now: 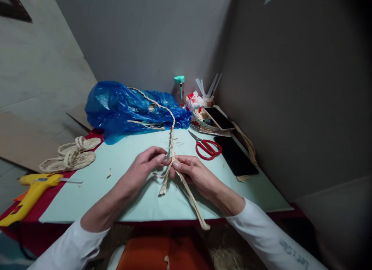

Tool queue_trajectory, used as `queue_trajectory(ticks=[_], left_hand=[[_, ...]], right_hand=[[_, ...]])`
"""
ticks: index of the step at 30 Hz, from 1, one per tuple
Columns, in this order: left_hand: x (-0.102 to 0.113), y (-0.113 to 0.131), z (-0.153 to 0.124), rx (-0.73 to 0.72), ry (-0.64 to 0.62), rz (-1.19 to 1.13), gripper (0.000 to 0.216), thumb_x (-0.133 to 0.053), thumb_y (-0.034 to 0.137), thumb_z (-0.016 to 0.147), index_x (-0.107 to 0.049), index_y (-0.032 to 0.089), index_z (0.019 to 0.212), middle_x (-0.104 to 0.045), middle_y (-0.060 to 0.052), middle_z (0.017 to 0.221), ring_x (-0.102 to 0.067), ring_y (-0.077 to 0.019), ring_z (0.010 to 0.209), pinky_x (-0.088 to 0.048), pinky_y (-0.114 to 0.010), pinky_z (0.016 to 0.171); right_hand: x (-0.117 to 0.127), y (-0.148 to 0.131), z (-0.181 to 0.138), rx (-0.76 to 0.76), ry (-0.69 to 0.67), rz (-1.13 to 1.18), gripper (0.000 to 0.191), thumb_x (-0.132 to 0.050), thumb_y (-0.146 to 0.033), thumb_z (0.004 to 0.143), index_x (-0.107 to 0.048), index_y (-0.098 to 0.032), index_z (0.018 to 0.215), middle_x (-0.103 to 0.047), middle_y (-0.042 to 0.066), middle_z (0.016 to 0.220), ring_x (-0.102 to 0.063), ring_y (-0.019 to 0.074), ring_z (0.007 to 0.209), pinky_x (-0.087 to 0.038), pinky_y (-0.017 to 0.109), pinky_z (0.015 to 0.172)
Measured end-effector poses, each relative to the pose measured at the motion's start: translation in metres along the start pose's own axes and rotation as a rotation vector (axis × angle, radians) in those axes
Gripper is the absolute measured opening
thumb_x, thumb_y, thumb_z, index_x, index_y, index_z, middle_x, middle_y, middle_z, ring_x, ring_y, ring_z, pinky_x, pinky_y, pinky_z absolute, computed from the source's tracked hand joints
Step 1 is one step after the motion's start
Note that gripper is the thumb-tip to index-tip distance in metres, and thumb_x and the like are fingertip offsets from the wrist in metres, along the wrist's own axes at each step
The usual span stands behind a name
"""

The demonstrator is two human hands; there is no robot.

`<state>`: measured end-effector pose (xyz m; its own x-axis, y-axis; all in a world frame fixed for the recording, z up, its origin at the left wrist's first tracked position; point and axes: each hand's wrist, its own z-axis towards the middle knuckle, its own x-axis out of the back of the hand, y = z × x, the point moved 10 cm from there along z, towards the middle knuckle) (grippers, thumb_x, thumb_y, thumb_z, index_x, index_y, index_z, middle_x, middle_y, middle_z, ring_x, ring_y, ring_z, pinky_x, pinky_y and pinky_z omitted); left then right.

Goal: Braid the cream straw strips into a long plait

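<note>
Both arms reach in over the table, white sleeves pushed clear of the wrists. The right hand (193,171) pinches the straw braid (171,140) between thumb and forefinger, just where the plaiting ends and the loose strands (192,200) begin. The left hand (143,167) sits just beside it, its fingers half curled with a narrow gap at the tips; I can't tell whether they grip a strand. 1 long strand slants past the right hand and over the table's near edge, while shorter ends hang between the 2 hands.

From the hands, the braid runs away over the pale sheet (142,212) and up onto a crumpled blue bag (110,107). To the right lie scissors (207,147) with red handles, blades slightly apart, near a flat black slab (236,155). Behind them, a phone (219,118) leans on a round basket (203,126), near a bottle (179,92) with a green lid and a cup (208,100) of whitish sticks (214,84). Off to the left, a yellow glue gun (35,188) rests near woven straw pieces (75,157).
</note>
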<state>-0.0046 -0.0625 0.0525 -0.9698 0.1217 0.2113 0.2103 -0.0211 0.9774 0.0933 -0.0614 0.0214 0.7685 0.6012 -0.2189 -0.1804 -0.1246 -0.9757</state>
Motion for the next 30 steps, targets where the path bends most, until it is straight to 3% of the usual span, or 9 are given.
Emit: queue_trajectory(ticks=[1, 3, 6, 9, 11, 18, 21, 24, 30], left_hand=[[-0.015, -0.011, 0.004, 0.085, -0.143, -0.102, 0.02, -0.056, 0.034, 0.084, -0.056, 0.017, 0.094, -0.058, -0.001, 0.076, -0.05, -0.0123, 0.066, -0.039, -0.024, 0.063], [-0.037, -0.024, 0.006, 0.178, -0.316, -0.246, 0.02, -0.053, 0.035, 0.087, -0.053, 0.016, 0.091, -0.053, 0.001, 0.067, -0.039, -0.0074, 0.052, -0.031, -0.02, 0.049], [-0.053, -0.038, 0.002, 0.274, -0.408, -0.328, 0.019, -0.053, 0.036, 0.088, -0.049, 0.017, 0.088, -0.047, 0.004, 0.062, -0.02, -0.0032, 0.044, -0.011, -0.018, 0.041], [-0.052, -0.049, -0.005, 0.367, -0.39, -0.357, 0.019, -0.056, 0.034, 0.085, -0.045, 0.02, 0.089, -0.03, 0.011, 0.052, -0.012, -0.0037, 0.042, -0.007, -0.018, 0.04], [-0.046, -0.052, -0.006, 0.35, -0.337, -0.298, 0.018, -0.054, 0.035, 0.086, -0.044, 0.021, 0.084, -0.023, 0.012, 0.049, -0.012, -0.0044, 0.04, -0.008, -0.019, 0.038], [-0.031, -0.045, 0.001, 0.157, -0.191, -0.026, 0.025, -0.054, 0.033, 0.084, -0.051, 0.015, 0.067, -0.034, 0.008, 0.051, -0.028, -0.0043, 0.044, -0.019, -0.018, 0.041], [-0.032, -0.049, 0.001, 0.198, -0.196, -0.002, 0.027, -0.052, 0.035, 0.084, -0.051, 0.016, 0.065, -0.041, 0.006, 0.046, -0.035, -0.0055, 0.038, -0.022, -0.018, 0.038], [-0.037, -0.052, -0.001, 0.253, -0.228, -0.049, 0.026, -0.051, 0.035, 0.082, -0.054, 0.014, 0.067, -0.057, -0.002, 0.055, -0.044, -0.0074, 0.038, -0.025, -0.018, 0.036], [-0.034, -0.057, -0.002, 0.313, -0.17, -0.233, 0.022, -0.059, 0.033, 0.077, -0.056, 0.012, 0.074, -0.054, 0.002, 0.057, -0.022, 0.0003, 0.036, -0.008, -0.015, 0.036]], right_hand=[[-0.003, -0.003, -0.001, 0.014, -0.019, 0.007, 0.028, -0.053, -0.035, 0.088, -0.059, -0.013, 0.072, -0.047, -0.001, 0.063, -0.027, 0.007, 0.05, -0.015, 0.025, 0.048], [-0.006, -0.004, -0.002, 0.013, -0.04, 0.014, 0.027, -0.054, -0.036, 0.088, -0.056, -0.014, 0.072, -0.049, -0.001, 0.065, -0.033, 0.008, 0.053, -0.019, 0.024, 0.05], [-0.004, 0.0, -0.005, -0.029, -0.025, -0.088, 0.026, -0.05, -0.035, 0.09, -0.053, -0.016, 0.073, -0.05, -0.001, 0.066, -0.033, 0.0083, 0.053, -0.022, 0.023, 0.051], [-0.002, -0.002, -0.01, 0.011, 0.007, -0.378, 0.028, -0.041, -0.031, 0.095, -0.053, -0.016, 0.074, -0.055, 0.0, 0.066, -0.042, 0.0095, 0.057, -0.03, 0.023, 0.058], [-0.001, -0.006, -0.013, 0.038, 0.068, -0.626, 0.028, -0.037, -0.028, 0.097, -0.052, -0.017, 0.076, -0.06, 0.001, 0.068, -0.051, 0.0113, 0.063, -0.033, 0.023, 0.064], [0.002, -0.011, -0.02, -0.033, 0.315, -1.298, 0.029, -0.035, -0.031, 0.096, -0.057, -0.019, 0.08, -0.062, 0.003, 0.061, -0.044, 0.0122, 0.048, -0.017, 0.027, 0.051], [0.0, -0.011, -0.022, -0.007, 0.361, -1.428, 0.025, -0.038, -0.029, 0.094, -0.058, -0.02, 0.083, -0.066, 0.003, 0.063, -0.048, 0.0134, 0.049, -0.013, 0.029, 0.052], [-0.004, -0.011, -0.022, 0.017, 0.349, -1.455, 0.017, -0.043, -0.026, 0.09, -0.058, -0.021, 0.084, -0.069, 0.001, 0.065, -0.052, 0.0135, 0.05, -0.013, 0.028, 0.051], [-0.009, -0.017, -0.024, 0.076, 0.355, -1.463, 0.017, -0.041, -0.027, 0.091, -0.056, -0.021, 0.086, -0.07, -0.001, 0.069, -0.056, 0.0134, 0.053, -0.014, 0.027, 0.05]])
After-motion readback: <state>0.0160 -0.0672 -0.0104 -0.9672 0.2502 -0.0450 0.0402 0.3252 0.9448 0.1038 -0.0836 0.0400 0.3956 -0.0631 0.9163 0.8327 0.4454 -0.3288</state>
